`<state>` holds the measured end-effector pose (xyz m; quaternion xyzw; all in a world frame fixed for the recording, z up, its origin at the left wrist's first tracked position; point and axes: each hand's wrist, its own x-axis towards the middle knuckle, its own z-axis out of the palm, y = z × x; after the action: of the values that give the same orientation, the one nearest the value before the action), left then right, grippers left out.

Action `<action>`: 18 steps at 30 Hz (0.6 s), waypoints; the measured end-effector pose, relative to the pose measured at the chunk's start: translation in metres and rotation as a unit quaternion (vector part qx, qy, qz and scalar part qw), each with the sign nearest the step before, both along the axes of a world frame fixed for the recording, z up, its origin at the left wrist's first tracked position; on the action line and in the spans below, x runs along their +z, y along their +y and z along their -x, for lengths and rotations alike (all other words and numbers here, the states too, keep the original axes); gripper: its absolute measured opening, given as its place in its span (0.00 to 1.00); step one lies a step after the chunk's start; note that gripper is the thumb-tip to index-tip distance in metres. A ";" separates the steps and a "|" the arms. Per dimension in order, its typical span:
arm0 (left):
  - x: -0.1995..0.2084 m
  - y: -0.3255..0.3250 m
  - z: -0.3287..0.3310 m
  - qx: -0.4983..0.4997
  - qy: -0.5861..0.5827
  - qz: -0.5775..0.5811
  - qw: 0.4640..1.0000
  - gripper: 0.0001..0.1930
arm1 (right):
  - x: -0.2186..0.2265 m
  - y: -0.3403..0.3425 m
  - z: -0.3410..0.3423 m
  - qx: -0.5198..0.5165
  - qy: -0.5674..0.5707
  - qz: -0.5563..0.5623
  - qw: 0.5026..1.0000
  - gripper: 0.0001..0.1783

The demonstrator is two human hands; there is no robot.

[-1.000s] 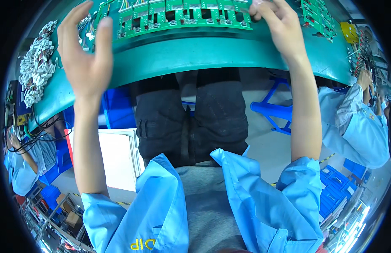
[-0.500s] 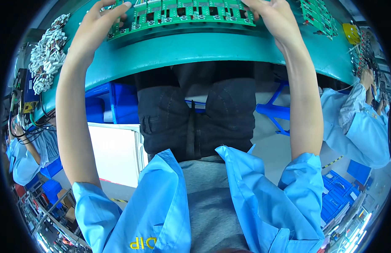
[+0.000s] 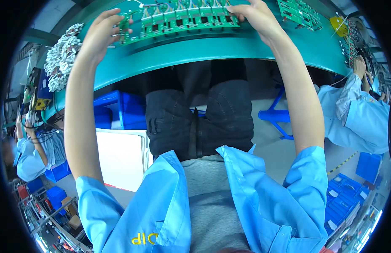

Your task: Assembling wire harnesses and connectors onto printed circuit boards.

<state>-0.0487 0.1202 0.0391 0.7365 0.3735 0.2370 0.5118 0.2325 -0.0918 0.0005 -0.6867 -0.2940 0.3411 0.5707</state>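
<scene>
A long green circuit board panel point(image 3: 185, 26), with white connectors and coloured wires along its far side, lies on the teal bench top point(image 3: 195, 49). My left hand point(image 3: 103, 33) is at the panel's left end, its fingers spread and partly curled beside a small upright green board piece point(image 3: 125, 28). At the right end, the fingers of my right hand point(image 3: 256, 17) close on the panel's far corner near the wires. The tips of those fingers partly cover that corner.
White connectors with leads point(image 3: 62, 59) are heaped at the bench's left. More green boards point(image 3: 300, 13) lie at the right, with a yellow object point(image 3: 338, 26) beyond. Blue stools point(image 3: 274, 114) stand under the bench. Other people in blue work at both sides.
The panel now sits lower and farther left in view, with more of its wires showing. My left fingers have spread apart at its left end. My right hand has shifted left along with it.
</scene>
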 end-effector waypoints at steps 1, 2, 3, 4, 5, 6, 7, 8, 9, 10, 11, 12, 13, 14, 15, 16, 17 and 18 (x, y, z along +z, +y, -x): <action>-0.006 0.002 -0.002 -0.008 -0.006 0.023 1.000 0.25 | -0.011 0.000 -0.009 -0.002 -0.033 -0.005 0.999 0.23; -0.010 0.003 -0.003 -0.014 -0.011 0.046 0.999 0.26 | -0.017 0.000 -0.015 -0.002 -0.065 -0.010 0.998 0.22; -0.011 0.004 -0.002 -0.020 -0.016 0.069 0.997 0.26 | -0.024 0.001 -0.021 -0.002 -0.097 -0.014 0.995 0.22; -0.011 0.003 0.000 -0.016 -0.015 0.068 0.997 0.26 | -0.024 0.001 -0.021 0.001 -0.095 -0.016 0.995 0.22; -0.011 0.002 0.001 -0.018 -0.019 0.072 0.997 0.26 | -0.024 0.002 -0.021 0.000 -0.091 -0.021 0.996 0.22; -0.011 0.000 0.001 -0.020 -0.022 0.077 0.997 0.26 | -0.025 0.002 -0.020 -0.001 -0.086 -0.026 0.996 0.22; -0.012 -0.001 0.002 -0.023 -0.026 0.082 0.996 0.26 | -0.027 0.003 -0.020 -0.003 -0.081 -0.030 0.996 0.21; -0.012 -0.002 0.002 -0.026 -0.030 0.088 0.995 0.27 | -0.028 0.003 -0.020 -0.005 -0.077 -0.033 0.996 0.21; -0.014 -0.001 0.003 -0.023 -0.029 0.087 0.996 0.27 | -0.028 0.003 -0.019 -0.002 -0.076 -0.035 0.997 0.21; -0.017 0.001 0.002 -0.028 -0.064 0.125 0.990 0.27 | -0.029 0.004 -0.018 -0.003 -0.074 -0.044 0.996 0.21; -0.021 0.004 0.000 -0.033 -0.099 0.164 0.981 0.27 | -0.029 0.004 -0.017 -0.003 -0.073 -0.053 0.996 0.21; -0.023 0.007 -0.002 -0.038 -0.134 0.201 0.970 0.27 | -0.029 0.004 -0.016 -0.003 -0.072 -0.062 0.995 0.21; -0.025 0.011 -0.002 -0.044 -0.169 0.238 0.955 0.27 | -0.029 0.003 -0.015 -0.003 -0.072 -0.071 0.995 0.21; -0.025 0.014 -0.003 -0.041 -0.170 0.237 0.956 0.27 | -0.025 0.001 -0.011 -0.001 -0.072 -0.071 0.995 0.21; -0.026 0.018 -0.004 -0.046 -0.185 0.266 0.945 0.27 | -0.020 -0.003 -0.008 0.003 -0.071 -0.061 0.996 0.22; -0.026 0.020 -0.004 -0.050 -0.201 0.293 0.933 0.28 | -0.013 -0.008 -0.003 0.007 -0.070 -0.050 0.996 0.23; -0.026 0.022 -0.003 -0.055 -0.216 0.321 0.921 0.28 | -0.006 -0.012 0.002 0.012 -0.069 -0.039 0.997 0.24; -0.026 0.024 -0.001 -0.059 -0.231 0.348 0.907 0.29 | -0.004 -0.014 0.005 0.016 -0.067 -0.028 0.997 0.25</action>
<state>-0.0473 0.1440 0.0129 0.4573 0.2599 0.2248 0.8203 0.2275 -0.1057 -0.0031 -0.6871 -0.3521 0.2949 0.5630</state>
